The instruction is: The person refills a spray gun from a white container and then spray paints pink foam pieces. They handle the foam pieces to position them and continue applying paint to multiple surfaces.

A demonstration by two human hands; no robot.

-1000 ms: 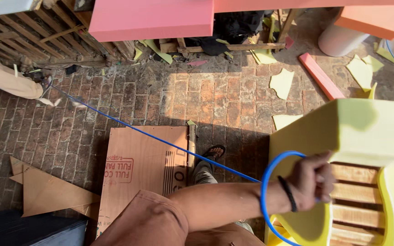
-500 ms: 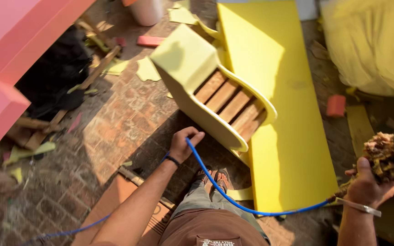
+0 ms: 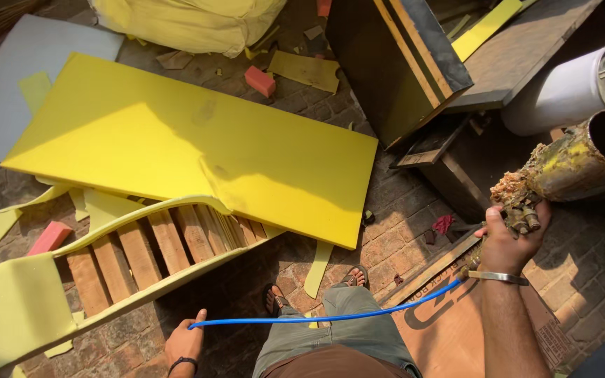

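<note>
Blue hose (image 3: 330, 318) pinched in left hand (image 3: 185, 343), right hand (image 3: 505, 241) clamped on one glue-crusted spray gun (image 3: 519, 206), one yellow foam sheet (image 3: 197, 147)

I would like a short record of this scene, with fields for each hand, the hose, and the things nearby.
left hand: low, pinching one end of the blue hose
right hand: raised, gripping a glue-crusted spray tool
hose path: runs across the legs from the left hand toward the right wrist
wooden frame: slatted, edged with yellow foam, just above the left hand
foam sheet: large, yellow, flat on the brick floor
</note>
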